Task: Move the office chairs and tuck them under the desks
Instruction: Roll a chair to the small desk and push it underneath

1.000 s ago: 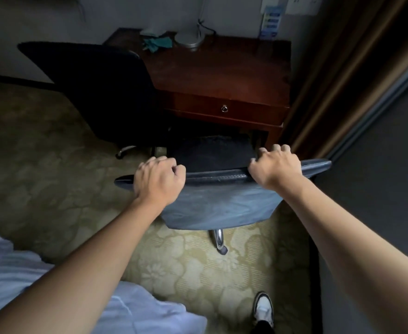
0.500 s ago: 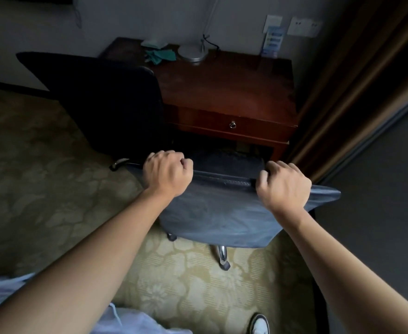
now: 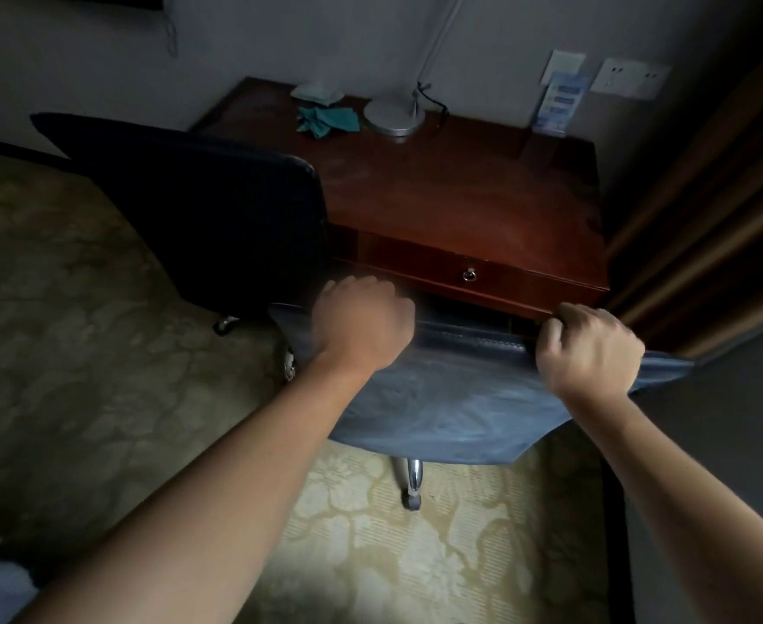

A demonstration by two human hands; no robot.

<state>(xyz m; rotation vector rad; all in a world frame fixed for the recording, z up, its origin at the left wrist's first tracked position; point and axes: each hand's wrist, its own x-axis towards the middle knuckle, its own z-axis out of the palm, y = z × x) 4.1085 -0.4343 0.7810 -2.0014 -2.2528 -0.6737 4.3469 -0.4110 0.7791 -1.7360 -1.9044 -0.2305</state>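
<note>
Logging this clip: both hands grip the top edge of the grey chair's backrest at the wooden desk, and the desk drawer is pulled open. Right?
Not quite. The head view shows the drawer shut, its front flush under the wooden desk top. The rest holds: the left hand and right hand grip the top edge of the grey chair backrest.

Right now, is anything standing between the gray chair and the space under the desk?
Nothing visible blocks it. Both the left hand and right hand grip the top of the gray chair, which sits right at the desk front below the drawer. The black chair stands beside it on the left, close.
</note>
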